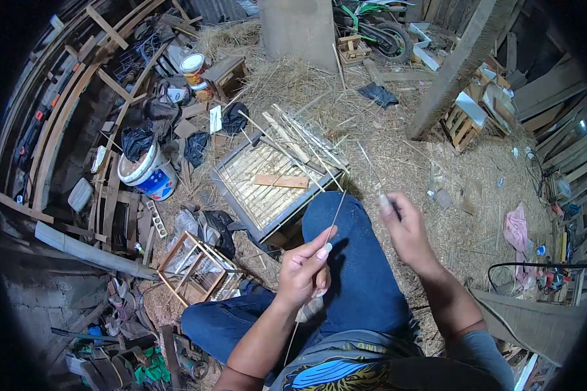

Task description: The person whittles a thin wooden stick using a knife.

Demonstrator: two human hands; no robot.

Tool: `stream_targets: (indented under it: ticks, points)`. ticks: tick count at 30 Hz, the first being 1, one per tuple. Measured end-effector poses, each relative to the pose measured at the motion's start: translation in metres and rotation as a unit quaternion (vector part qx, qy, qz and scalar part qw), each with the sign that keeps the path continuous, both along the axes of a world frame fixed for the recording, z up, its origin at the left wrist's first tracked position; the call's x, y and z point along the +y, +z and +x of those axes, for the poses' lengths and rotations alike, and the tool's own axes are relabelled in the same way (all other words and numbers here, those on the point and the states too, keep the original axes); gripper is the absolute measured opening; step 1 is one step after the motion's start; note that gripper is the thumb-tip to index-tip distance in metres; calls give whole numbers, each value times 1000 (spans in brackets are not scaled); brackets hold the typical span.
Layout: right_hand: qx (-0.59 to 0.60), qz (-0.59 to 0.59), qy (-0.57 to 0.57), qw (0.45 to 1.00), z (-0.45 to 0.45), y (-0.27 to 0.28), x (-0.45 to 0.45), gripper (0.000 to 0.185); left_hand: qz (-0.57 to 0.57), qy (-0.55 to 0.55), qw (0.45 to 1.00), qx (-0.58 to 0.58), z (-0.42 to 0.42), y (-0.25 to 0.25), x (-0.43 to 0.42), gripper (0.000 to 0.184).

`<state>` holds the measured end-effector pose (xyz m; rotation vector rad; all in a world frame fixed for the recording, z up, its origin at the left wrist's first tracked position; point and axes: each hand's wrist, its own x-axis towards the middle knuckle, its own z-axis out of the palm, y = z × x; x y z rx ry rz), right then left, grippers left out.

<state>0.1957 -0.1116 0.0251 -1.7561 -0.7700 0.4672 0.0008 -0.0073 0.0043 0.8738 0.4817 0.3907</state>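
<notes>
Over the lap, my left hand [306, 268] pinches a thin stick [338, 212] between thumb and fingertips; it rises past the raised knee, and its lower part runs down toward the lap. To the right of the knee, my right hand [403, 225] is closed in a pinch. A thin pale rod [370, 161] extends up and left from its fingertips. In front of the knee stands a slatted wooden frame [244, 186], with a short wooden board [281, 181] and several long strips lying on it.
Left of the knees is a small wooden cage [199, 268]. Farther left stands a white and blue bucket [151, 174]. A wooden post [453, 68] leans at the upper right. A pink cloth [517, 229] lies right, and a motorbike wheel [390, 40] shows at the back.
</notes>
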Motion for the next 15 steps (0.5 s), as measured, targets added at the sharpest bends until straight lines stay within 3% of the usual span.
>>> stream_targets:
  ticks: [2,4,9,12,14,15]
  points:
    - [221,58,80,970,-6,0,5,22,8,-12,1000,15,3,0,-1,40]
    - [345,46,95,933,-12,4,13,22,17,-27,999,30,5,0,-6,39]
    - [343,109,75,930,-7,-3,33,22,79,-28,992,90,2,6,-10,38]
    - [358,99,78,925,-1,1,40,23,75,-19,995,68,-1,-2,-11,40]
    - [322,94,87,938,-2,-5,40,21,63,-9,996,59,-2,-6,-10,41]
    - [197,107,93,970,-6,-8,37,20,52,2,997,50,-2,-8,-9,41]
